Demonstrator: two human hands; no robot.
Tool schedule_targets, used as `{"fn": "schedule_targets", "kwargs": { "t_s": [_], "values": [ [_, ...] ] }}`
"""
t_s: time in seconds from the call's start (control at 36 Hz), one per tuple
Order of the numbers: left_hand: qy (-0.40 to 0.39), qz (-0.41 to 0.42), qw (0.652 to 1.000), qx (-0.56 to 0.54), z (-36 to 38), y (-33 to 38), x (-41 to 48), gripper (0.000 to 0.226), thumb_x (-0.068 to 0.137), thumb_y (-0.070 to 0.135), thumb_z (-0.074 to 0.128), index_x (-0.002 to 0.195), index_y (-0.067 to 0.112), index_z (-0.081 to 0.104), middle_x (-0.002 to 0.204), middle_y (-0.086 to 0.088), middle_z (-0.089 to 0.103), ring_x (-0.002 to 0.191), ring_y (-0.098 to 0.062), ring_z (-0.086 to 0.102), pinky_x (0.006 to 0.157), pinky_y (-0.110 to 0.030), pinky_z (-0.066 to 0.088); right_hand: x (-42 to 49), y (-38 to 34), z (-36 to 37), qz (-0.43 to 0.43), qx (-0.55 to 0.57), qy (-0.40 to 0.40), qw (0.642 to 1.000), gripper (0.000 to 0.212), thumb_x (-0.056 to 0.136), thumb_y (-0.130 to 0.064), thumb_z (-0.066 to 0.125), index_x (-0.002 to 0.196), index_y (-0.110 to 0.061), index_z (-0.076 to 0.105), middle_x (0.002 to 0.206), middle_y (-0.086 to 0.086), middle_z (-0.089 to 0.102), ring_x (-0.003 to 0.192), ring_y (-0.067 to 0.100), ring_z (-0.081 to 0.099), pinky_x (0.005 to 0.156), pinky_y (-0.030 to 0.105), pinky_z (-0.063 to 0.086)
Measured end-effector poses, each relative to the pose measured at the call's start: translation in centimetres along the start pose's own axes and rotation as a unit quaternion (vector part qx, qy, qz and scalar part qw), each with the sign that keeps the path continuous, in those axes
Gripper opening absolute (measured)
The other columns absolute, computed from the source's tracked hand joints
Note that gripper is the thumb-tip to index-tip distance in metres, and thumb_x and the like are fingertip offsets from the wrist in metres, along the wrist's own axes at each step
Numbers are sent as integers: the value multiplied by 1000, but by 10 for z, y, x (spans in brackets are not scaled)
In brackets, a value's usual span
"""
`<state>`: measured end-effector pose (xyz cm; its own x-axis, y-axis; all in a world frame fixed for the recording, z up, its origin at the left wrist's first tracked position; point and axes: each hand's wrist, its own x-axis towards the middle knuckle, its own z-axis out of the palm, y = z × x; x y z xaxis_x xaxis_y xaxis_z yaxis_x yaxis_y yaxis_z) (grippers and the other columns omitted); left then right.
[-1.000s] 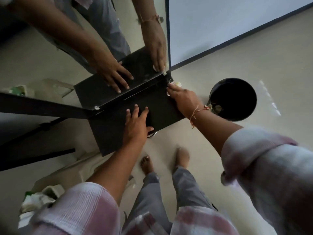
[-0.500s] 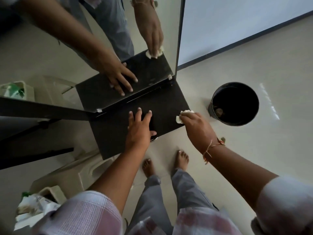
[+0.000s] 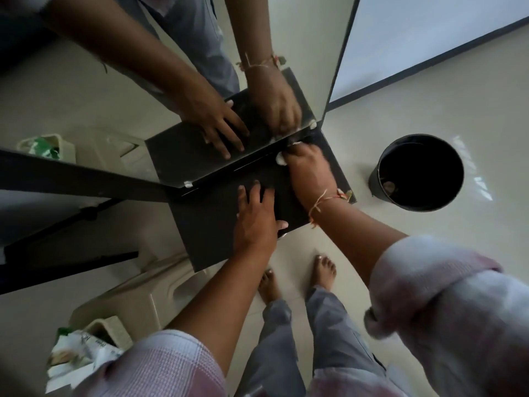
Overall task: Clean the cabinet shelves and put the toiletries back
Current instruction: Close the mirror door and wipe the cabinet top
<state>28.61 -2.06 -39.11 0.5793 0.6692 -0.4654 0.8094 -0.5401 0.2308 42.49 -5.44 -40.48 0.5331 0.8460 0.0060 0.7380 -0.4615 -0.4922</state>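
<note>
Black shelf [image 3: 211,224]: flat dark panel fixed under a mirror [image 3: 114,96], its top bare. Judged to be mid-wipe, with nothing returned to it yet.

Left hand [image 3: 254,219]: laid palm-down on the front half of the shelf, fingers straight and spread, grasping nothing. Probably placed there to steady the panel and the body while the other arm reaches in.

Right hand [image 3: 309,170]: at the back edge of the shelf, fingertips curled round a white wad [image 3: 280,159], either tissue or cloth, I cannot tell which. The wad is pressed into the seam where shelf meets mirror, likely because dust gathers in that corner. A thread band [image 3: 323,199] circles the wrist.

Toiletries [image 3: 83,348]: pale packets, labels unreadable, heaped in a small basket [image 3: 114,325] on the floor [image 3: 458,96] at lower left, well apart from the shelf. Judged to be set aside there so the surface can be wiped.

Stool [image 3: 137,296]: beige plastic, just beside the basket, partly under the shelf.

Bin [image 3: 373,181]: black, round, open, on the floor to the right of the shelf, within reach for dropping the used wad.
</note>
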Motion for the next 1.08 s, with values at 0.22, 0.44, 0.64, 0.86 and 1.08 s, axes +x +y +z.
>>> {"fn": "schedule_targets", "kwargs": {
  "t_s": [0.22,0.44,0.64,0.86,1.08],
  "values": [
    [42,-49,993,-101,-2,-31,-24,92,72,24,84,144,9,28,153,-7,22,137,-26,37,109,-35,39,-3,-42,22,-159,26,-93,983,25,92,-16,56,112,-11,71,121,6,64,111,27,57,95,27,43],
    [-8,-36,999,-37,-8,-61,-30,96,77,34,78,151,12,21,162,-2,6,149,-23,1,119,-38,21,7,37,-16,58,-37,37,997,24,94,-15,55,112,-13,71,113,9,65,101,29,62,83,32,52],
    [-20,-39,999,-29,-10,-56,-23,92,76,31,79,148,8,25,162,-5,6,149,-25,-1,120,-38,21,11,27,-11,86,-37,51,994,22,90,-7,56,105,-4,72,104,15,66,94,33,61,76,31,47],
    [-18,-42,999,-15,-9,-55,-20,92,73,31,81,145,7,29,161,-6,9,149,-27,2,120,-40,21,-3,-15,13,-79,-4,-58,995,35,92,-5,53,124,-13,65,129,7,60,116,29,52,96,36,49],
    [-10,-34,999,-16,-9,-57,-21,89,72,30,82,142,6,33,161,-9,11,149,-29,4,120,-38,20,-11,56,-26,48,-54,26,997,23,88,-6,57,106,-9,71,109,11,66,97,32,61,83,35,51]
  ]
}}
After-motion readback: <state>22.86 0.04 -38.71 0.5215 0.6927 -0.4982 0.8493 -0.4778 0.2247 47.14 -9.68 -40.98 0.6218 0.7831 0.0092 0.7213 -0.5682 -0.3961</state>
